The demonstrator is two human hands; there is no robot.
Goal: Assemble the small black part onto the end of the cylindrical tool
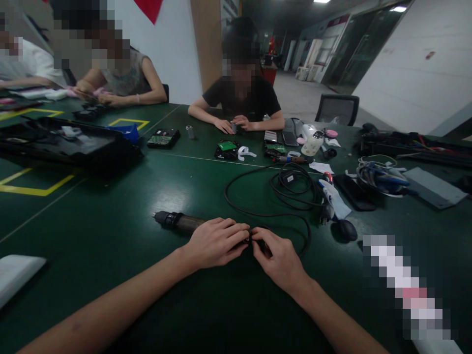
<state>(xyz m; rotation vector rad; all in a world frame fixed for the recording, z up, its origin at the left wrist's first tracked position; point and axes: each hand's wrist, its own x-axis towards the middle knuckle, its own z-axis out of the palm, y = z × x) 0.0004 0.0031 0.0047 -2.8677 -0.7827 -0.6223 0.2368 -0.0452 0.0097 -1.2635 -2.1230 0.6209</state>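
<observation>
An electric screwdriver (186, 223) lies on the green table, its chuck and bit pointing left. My left hand (217, 241) is closed over its rear part, fingers reaching to the right. Close against those fingertips, my right hand (278, 258) is pinched on the end of a black power cable (271, 215). The cable curves out behind my right hand and gathers in loose coils further back. Fingers hide the tool's rear end and the cable's tip, so I cannot tell whether they are joined.
Hard drives (163, 138) and a small cylinder (189, 132) stand further back. A black casing (66, 147) occupies the left. A computer mouse (346, 230), a black phone-like slab (354, 191) and bundled cables (383, 177) are at right. Co-workers sit opposite, handling parts.
</observation>
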